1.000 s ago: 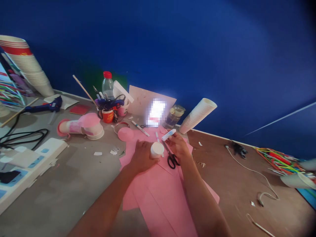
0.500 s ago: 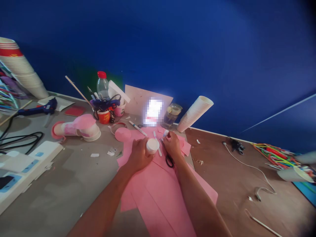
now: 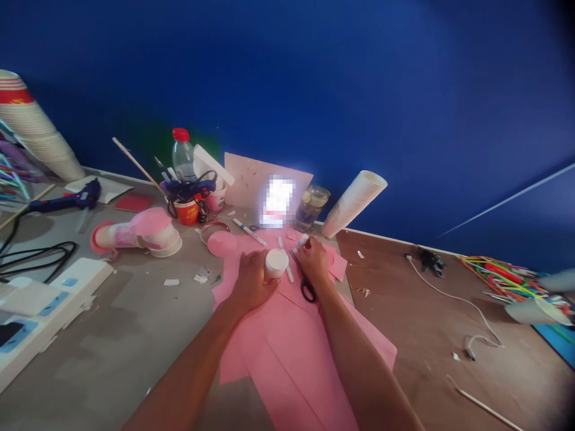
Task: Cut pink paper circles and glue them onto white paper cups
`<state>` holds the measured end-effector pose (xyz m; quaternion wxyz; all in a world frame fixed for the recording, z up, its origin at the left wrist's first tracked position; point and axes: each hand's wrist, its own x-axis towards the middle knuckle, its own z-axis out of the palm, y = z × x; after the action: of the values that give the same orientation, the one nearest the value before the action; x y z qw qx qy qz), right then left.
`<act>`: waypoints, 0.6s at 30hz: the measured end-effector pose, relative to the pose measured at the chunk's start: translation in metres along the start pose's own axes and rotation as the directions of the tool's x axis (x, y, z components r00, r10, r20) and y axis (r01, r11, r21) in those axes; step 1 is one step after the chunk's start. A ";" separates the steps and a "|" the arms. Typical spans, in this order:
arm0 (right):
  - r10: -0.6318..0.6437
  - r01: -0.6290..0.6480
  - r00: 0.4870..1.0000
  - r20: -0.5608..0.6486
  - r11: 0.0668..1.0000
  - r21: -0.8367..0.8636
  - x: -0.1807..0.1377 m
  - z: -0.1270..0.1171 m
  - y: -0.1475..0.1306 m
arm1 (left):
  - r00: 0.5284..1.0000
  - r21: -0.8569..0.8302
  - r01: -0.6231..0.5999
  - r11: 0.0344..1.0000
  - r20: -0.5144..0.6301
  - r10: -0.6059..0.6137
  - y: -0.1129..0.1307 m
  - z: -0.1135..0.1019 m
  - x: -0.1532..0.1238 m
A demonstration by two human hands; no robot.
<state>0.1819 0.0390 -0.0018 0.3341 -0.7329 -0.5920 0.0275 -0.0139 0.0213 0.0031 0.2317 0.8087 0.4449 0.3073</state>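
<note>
My left hand [image 3: 254, 280] is wrapped around a white round-topped container [image 3: 276, 262], held upright over pink paper sheets [image 3: 287, 335]. Its lower part is hidden by the fingers, so I cannot tell its exact kind. My right hand [image 3: 313, 260] pinches a small white cylindrical piece [image 3: 302, 241] at its fingertips, just right of the container. Beside that hand lie scissors [image 3: 308, 291] with black handles, partly covered by the fingers. A slim white pen [image 3: 288, 272] rests on the paper between the hands, and a white marker [image 3: 250, 231] lies farther back.
Behind the hands a bright phone screen [image 3: 277, 200] leans on a pink board [image 3: 242, 179], near a glass jar [image 3: 313, 206] and stacked paper cups [image 3: 354, 202]. To the left are a pink-covered cup assembly [image 3: 139, 232], a glue gun [image 3: 67, 200] and a power strip [image 3: 54, 308].
The view has shifted very slightly. Both hands keep nearly the same place and the same hold; nothing is picked up or let go.
</note>
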 end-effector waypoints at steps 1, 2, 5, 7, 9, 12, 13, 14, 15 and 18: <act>0.003 -0.003 1.000 0.002 1.000 -0.009 0.000 0.000 0.000 | 1.000 0.003 0.002 1.000 0.004 -0.002 0.000 0.000 0.000; 0.007 -0.007 1.000 0.007 1.000 -0.017 0.000 0.000 0.000 | 1.000 0.005 0.002 1.000 0.007 -0.002 0.000 0.000 0.000; 0.016 -0.015 0.999 0.032 0.999 -0.045 0.000 0.001 0.001 | 1.000 0.011 0.003 1.000 0.007 -0.004 0.000 0.000 0.000; 0.023 -0.019 0.998 0.054 0.998 -0.066 0.000 0.001 0.001 | 1.000 0.019 0.005 1.000 0.008 -0.005 0.000 0.001 0.000; 0.030 -0.023 0.997 0.072 0.996 -0.087 0.000 0.001 0.000 | 1.000 0.024 0.007 1.000 0.003 -0.007 -0.001 0.001 0.000; 0.039 -0.029 0.995 0.088 0.993 -0.115 0.000 0.000 -0.001 | 1.000 0.019 0.006 1.000 -0.014 -0.006 -0.002 0.002 0.000; 0.041 -0.029 0.995 0.094 0.992 -0.123 0.000 -0.001 -0.001 | 1.000 0.017 0.003 1.000 -0.018 -0.003 -0.002 0.002 0.000; 0.042 -0.028 0.994 0.099 0.991 -0.131 0.000 -0.001 -0.001 | 1.000 0.016 -0.001 1.000 -0.021 0.001 -0.002 0.003 0.000; 0.042 -0.027 0.994 0.106 0.990 -0.138 0.000 -0.001 -0.002 | 1.000 0.016 -0.002 1.000 -0.026 0.002 -0.003 0.003 0.000; 0.048 -0.029 0.991 0.122 0.987 -0.158 0.000 -0.003 -0.003 | 0.999 0.018 0.004 1.000 -0.034 -0.003 -0.003 0.003 0.001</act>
<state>0.1810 0.0383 0.0020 0.2374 -0.7650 -0.5978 0.0334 -0.0135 0.0230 -0.0009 0.2175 0.8046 0.4529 0.3164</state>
